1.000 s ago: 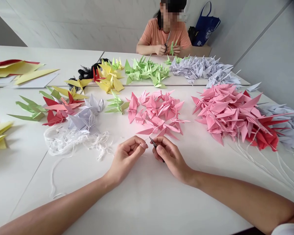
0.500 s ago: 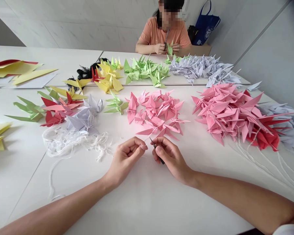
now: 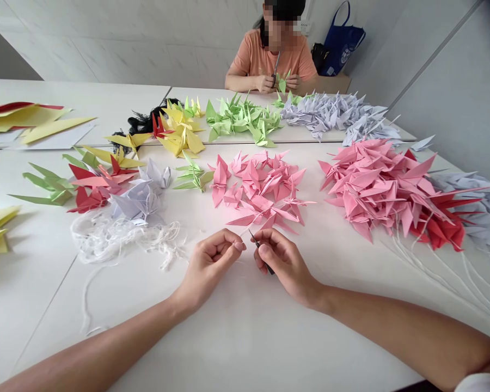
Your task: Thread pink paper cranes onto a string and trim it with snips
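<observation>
Head view: left hand (image 3: 210, 267) pinches thread (image 3: 249, 227), right hand (image 3: 288, 267) holds a pointed tool (image 3: 254, 239); pink cranes (image 3: 256, 182) are folded, white string bundle (image 3: 102, 238) apparently unused.

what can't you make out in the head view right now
Dark tool: in the head view, its grip is largely covered by the right hand.
Thin thread at the left hand: head view, too fine to trace its ends.
Large pink paper pile: head view, lower pieces hidden by upper ones.
Yellow paper: head view, cut off by the left edge.
</observation>
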